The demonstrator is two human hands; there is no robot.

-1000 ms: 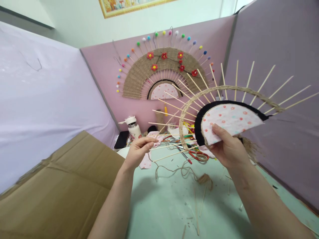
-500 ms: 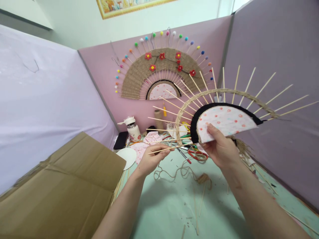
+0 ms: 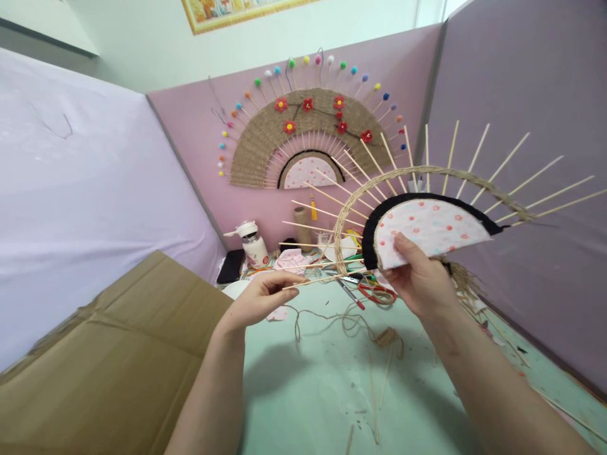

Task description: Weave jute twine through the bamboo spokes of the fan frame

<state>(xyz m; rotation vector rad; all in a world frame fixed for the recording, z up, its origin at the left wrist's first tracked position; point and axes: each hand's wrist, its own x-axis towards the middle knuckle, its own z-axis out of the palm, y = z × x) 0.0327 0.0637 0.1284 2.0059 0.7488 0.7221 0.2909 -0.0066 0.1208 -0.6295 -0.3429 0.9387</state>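
My right hand (image 3: 422,278) is closed on a half-round fan frame (image 3: 436,230), its thumb on the white floral cloth and its fingers behind. A black band edges the cloth, and thin wooden sticks (image 3: 458,158) spread outward from it. A narrow braid of woven twine (image 3: 351,205) runs in an arc through the sticks. At the lowest left stick, my left hand (image 3: 260,297) has thumb and fingers pinched together near the stick's tip, apparently on the twine. Loose twine (image 3: 322,314) trails below this hand to a small twine bundle (image 3: 387,337) on the table.
A finished woven fan (image 3: 313,120) with red flowers and coloured pompoms hangs on the pink panel. Folded cardboard (image 3: 118,354) lies at left. Behind stand a white bottle (image 3: 255,246) and a twine spool (image 3: 301,229). Red-handled scissors (image 3: 377,294), a dark phone (image 3: 231,266) and loose sticks (image 3: 374,398) lie on the green table.
My left hand has moved left along the lowest stick toward its tip, drawing the loose twine leftward. My right hand and the fan frame have stayed almost in place.
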